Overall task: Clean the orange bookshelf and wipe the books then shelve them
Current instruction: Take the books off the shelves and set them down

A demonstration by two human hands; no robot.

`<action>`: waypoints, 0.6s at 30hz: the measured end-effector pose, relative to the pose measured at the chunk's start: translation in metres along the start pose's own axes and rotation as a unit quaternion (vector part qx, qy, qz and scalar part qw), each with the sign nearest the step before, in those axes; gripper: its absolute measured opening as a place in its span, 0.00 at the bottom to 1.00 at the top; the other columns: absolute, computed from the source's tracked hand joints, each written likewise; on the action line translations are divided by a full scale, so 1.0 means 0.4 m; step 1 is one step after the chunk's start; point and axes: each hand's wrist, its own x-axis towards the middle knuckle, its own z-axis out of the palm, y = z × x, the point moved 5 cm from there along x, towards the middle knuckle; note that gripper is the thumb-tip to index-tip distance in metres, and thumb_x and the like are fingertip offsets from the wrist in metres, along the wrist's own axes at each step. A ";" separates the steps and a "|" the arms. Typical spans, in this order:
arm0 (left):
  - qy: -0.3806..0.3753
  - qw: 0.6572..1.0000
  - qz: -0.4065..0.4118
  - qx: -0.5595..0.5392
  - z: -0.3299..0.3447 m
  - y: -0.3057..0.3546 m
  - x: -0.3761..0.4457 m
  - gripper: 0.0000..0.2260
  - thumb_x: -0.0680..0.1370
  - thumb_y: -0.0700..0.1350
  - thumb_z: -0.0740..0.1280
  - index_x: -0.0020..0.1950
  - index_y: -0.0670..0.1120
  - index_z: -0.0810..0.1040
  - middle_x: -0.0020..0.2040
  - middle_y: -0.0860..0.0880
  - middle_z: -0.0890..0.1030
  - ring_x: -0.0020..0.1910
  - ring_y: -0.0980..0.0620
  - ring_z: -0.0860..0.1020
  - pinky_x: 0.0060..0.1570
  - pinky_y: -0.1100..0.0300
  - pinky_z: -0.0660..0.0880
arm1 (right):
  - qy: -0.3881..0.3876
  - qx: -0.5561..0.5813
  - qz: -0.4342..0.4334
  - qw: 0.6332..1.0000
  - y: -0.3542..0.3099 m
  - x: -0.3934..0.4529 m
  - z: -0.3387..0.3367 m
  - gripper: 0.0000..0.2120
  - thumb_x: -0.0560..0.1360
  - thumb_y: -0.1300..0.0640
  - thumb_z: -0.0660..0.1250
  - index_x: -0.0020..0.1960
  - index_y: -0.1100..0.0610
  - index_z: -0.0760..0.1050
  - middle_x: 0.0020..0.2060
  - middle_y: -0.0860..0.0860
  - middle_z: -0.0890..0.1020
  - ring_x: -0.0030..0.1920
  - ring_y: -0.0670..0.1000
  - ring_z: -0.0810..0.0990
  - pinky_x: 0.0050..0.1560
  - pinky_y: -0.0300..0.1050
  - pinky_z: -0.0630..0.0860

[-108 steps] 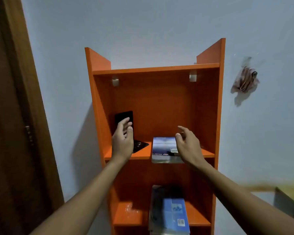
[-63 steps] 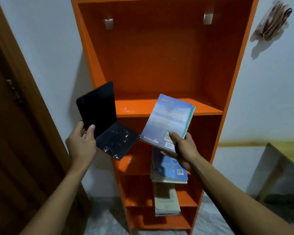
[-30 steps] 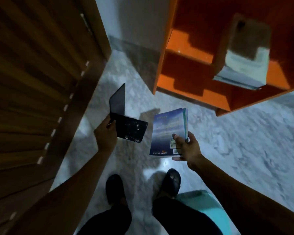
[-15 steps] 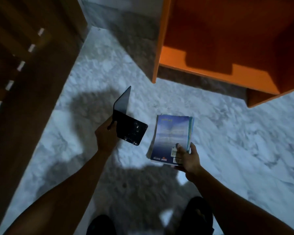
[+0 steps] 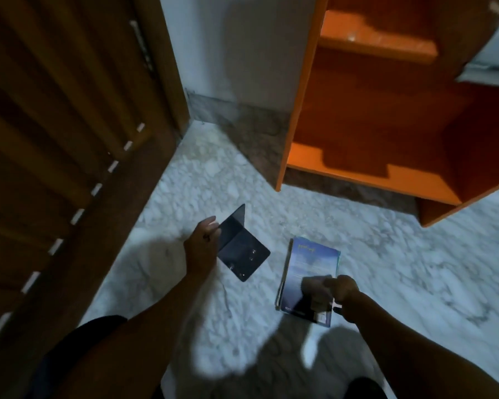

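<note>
The orange bookshelf [image 5: 299,110] stands at the upper right, and its lowest shelf board [image 5: 357,175] is bare. My left hand [image 5: 200,244] grips a black folding cover [image 5: 241,254], half open and dotted with specks, just above the floor. A blue book [image 5: 311,262] lies low and flat over the marble floor in front of the shelf. My right hand [image 5: 340,295], blurred, has its fingers on the book's near corner.
A brown wooden door [image 5: 55,139] fills the left side. Pale books [image 5: 493,53] jut from a higher shelf at the top right edge. White marble floor [image 5: 401,269] spreads to the right. My dark-clad knees are at the bottom edge.
Both hands have gone down from the shelf to the floor with the black cover and the blue book. The book has dropped from tilted in the air to flat on the floor.
</note>
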 end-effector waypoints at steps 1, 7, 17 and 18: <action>-0.010 1.000 0.024 0.005 -0.013 0.025 0.000 0.15 0.80 0.44 0.64 0.65 0.41 0.78 0.62 0.45 0.82 0.60 0.47 0.80 0.58 0.66 0.73 | 0.015 0.000 -0.014 1.000 -0.034 -0.019 -0.020 0.08 0.77 0.63 0.67 0.54 0.65 0.72 0.41 0.59 0.75 0.35 0.55 0.73 0.41 0.47 0.72; -0.019 0.986 0.082 -0.146 -0.095 0.310 0.028 0.15 0.81 0.43 0.67 0.68 0.49 0.76 0.66 0.50 0.79 0.64 0.54 0.77 0.66 0.56 0.74 | 0.108 0.049 -0.183 0.976 -0.307 -0.180 -0.192 0.16 0.79 0.61 0.64 0.67 0.59 0.70 0.43 0.57 0.75 0.43 0.56 0.72 0.50 0.60 0.78; -0.118 0.950 0.236 -0.169 0.002 1.028 0.071 0.25 0.76 0.64 0.59 0.71 0.56 0.69 0.49 0.52 0.82 0.49 0.48 0.84 0.51 0.46 0.80 | 0.386 0.165 -0.392 0.819 -0.527 -0.521 -0.606 0.06 0.78 0.60 0.60 0.51 0.53 0.74 0.42 0.54 0.82 0.43 0.57 0.78 0.46 0.51 0.73; -0.137 0.948 0.240 -0.155 0.031 1.076 0.068 0.28 0.76 0.66 0.57 0.73 0.55 0.67 0.51 0.51 0.81 0.50 0.45 0.83 0.54 0.43 0.79 | 0.410 0.181 -0.400 0.800 -0.544 -0.556 -0.654 0.05 0.78 0.60 0.60 0.52 0.54 0.73 0.43 0.54 0.81 0.44 0.57 0.77 0.46 0.49 0.71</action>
